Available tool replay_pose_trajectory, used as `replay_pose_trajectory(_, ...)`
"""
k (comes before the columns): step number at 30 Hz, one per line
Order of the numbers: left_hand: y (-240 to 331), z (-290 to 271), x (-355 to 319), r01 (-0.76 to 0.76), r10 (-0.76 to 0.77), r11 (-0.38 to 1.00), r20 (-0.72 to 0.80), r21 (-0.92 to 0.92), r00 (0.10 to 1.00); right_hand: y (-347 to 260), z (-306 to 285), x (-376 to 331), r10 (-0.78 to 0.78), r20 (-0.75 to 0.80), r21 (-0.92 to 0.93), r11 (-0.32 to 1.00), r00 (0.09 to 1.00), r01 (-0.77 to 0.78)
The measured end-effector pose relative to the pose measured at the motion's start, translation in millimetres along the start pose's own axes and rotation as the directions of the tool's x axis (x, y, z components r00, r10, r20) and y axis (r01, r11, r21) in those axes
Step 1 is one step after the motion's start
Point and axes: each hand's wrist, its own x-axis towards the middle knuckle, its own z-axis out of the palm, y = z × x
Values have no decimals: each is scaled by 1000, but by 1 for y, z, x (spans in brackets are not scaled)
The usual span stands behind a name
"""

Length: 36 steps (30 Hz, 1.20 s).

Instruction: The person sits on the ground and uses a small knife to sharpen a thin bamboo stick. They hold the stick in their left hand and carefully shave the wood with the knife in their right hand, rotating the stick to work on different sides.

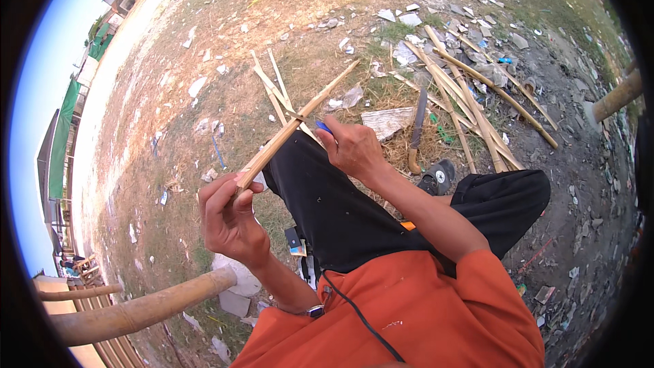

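Note:
My left hand (236, 223) is closed around the near end of a split bamboo strip (272, 148). The strip slants up and away to the right, passing over my raised knee in black trousers. In my right hand (354, 150) is a small knife with a blue handle (323, 127). Its short dark blade (296, 116) lies across the strip, touching it near the middle. My right fingers hide most of the handle.
Other bamboo strips (278, 88) lie just beyond my knee, and a larger pile (470, 105) is at the right. A machete (418, 126) rests beside a weathered board (388, 123). Thick bamboo poles (146, 307) stand at lower left and far right. Litter covers the ground.

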Motion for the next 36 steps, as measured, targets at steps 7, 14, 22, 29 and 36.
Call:
replay_pose_trajectory(7,6,-9,-4,-18,16,997,-30,-74,999,122,15,-40,502,84,-337,827,861,-450)
replay_pose_trajectory(14,3,-3,-2,-13,12,993,-14,-114,1000,34,-42,-35,329,158,202,912,931,-357)
replay_pose_trajectory(22,6,3,-2,-44,42,994,-28,-99,999,8,16,-9,166,8,235,958,986,-163)
replay_pose_trajectory(29,-6,2,-4,-51,51,999,-45,0,998,90,64,1,186,-92,-129,972,978,-197)
replay_pose_trajectory(36,3,-11,-1,-8,-15,995,-235,-96,972,200,57,-82,702,87,-423,668,707,-612)
